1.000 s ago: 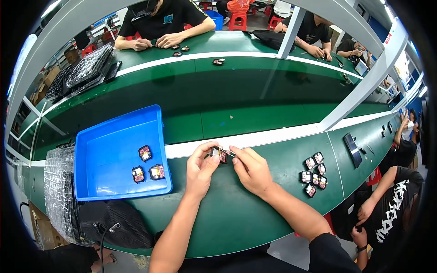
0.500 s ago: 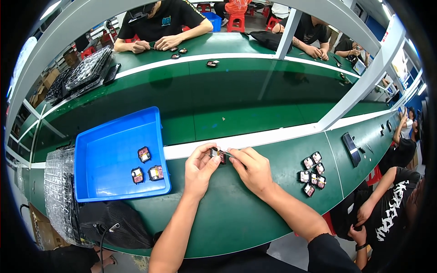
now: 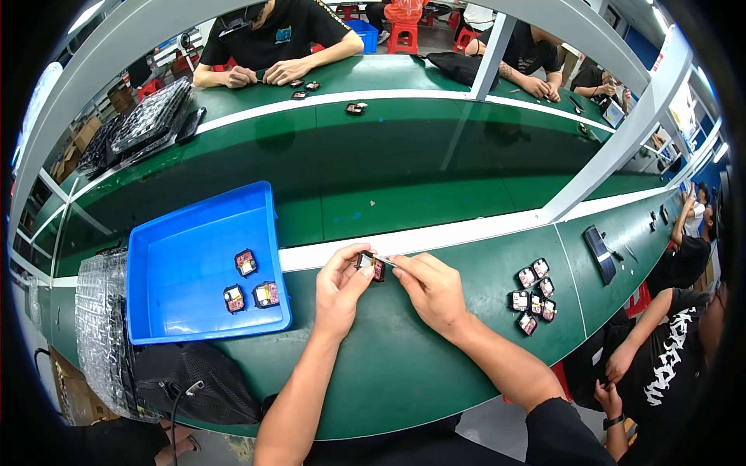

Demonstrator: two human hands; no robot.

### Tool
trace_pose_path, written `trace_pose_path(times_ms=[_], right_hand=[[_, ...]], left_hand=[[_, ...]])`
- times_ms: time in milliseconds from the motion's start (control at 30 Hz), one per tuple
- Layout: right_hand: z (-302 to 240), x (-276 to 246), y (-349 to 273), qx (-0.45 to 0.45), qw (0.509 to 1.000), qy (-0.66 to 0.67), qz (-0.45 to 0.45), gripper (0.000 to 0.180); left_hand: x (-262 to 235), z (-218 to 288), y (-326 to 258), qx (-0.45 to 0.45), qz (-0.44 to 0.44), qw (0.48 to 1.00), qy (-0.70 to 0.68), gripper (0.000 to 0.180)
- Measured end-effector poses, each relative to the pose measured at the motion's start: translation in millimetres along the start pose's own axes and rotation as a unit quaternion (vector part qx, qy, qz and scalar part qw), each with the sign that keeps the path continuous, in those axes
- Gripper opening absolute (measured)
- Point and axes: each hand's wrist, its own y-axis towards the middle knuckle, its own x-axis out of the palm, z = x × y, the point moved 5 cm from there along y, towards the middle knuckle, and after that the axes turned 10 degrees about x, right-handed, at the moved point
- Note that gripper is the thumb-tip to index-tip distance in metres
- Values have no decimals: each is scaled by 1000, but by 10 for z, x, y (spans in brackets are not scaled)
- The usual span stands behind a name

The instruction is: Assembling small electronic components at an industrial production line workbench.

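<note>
My left hand (image 3: pixel 340 287) is closed around the edge of a small black-cased electronic module (image 3: pixel 378 269) with a reddish circuit board and a bit of yellow. From the right, my right hand (image 3: pixel 432 291) pinches a thin tool (image 3: pixel 386 261), probably tweezers, whose tip meets the module's top; most of the tool is hidden by my fingers. Left of my hands, a blue tray (image 3: pixel 179 330) holds three similar modules, among them one near its right wall (image 3: pixel 266 294). Several more modules (image 3: pixel 537 304) lie grouped on the green table to the right.
A grey-white frame post (image 3: pixel 598 171) rises ahead on the right. Beyond the white rail (image 3: pixel 435 231) runs a green conveyor belt (image 3: pixel 404 171) carrying a module (image 3: pixel 356 109). A black mesh bag (image 3: pixel 198 380) and bubble-wrapped trays (image 3: pixel 105 326) sit left. Co-workers sit opposite and at right.
The conveyor belt's module and seam have shifted slightly left. My hands stay in nearly the same place, with the tool tip and module turned a little.
</note>
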Motion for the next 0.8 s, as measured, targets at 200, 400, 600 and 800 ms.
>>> trace_pose_path(times_ms=[200, 400, 600, 800], right_hand=[[67, 17, 9, 8, 999, 43, 2, 22], [31, 3, 19, 18, 999, 46, -6, 22], [53, 6, 14, 5, 999, 53, 2, 22], [51, 11, 10, 10, 999, 38, -6, 21]], left_hand=[[34, 16, -1, 4, -3, 1000, -4, 41], [23, 21, -5, 5, -6, 1000, 2, 43], [39, 23, -7, 6, -9, 1000, 7, 44], [28, 13, -6, 7, -9, 1000, 12, 44]])
